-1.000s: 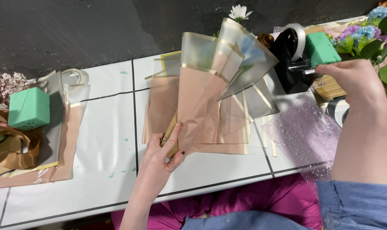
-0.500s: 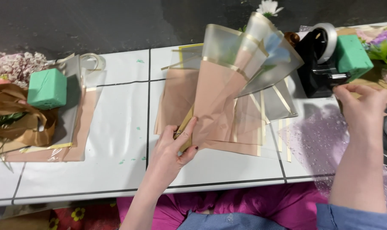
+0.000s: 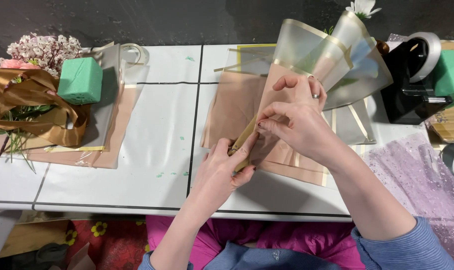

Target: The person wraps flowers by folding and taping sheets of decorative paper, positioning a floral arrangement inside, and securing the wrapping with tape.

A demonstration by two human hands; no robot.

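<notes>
While both hands work at the middle of the white table (image 3: 152, 150), they hold a wrapping cone (image 3: 287, 95) made of pinkish-brown paper and see-through film with gold edges. The left hand (image 3: 222, 172) is shut tight around the thin bottom tip of the cone. The right hand (image 3: 299, 122) is just above the left hand, with its fingertips (image 3: 263, 124) pinched together on the paper near that tip. I cannot tell if something small sits between those fingertips. A ring shows on one finger of the right hand.

The cone leans up and away from the tip, and its wide mouth opens toward the far edge of the table. A small white flower (image 3: 363, 7) peeks out past the mouth. Under the cone lie more flat sheets of paper (image 3: 232, 110).

Far to the left of the cone sits a green foam block (image 3: 80, 80), with a brown ribbon (image 3: 32, 112) and little pink and white flowers (image 3: 39, 50) beside it. To the right of the cone stands a black tape holder (image 3: 412, 85). Near it is a second green block (image 3: 452, 70). A sparkly purple sheet (image 3: 422, 180) lies to the right of the right arm.
</notes>
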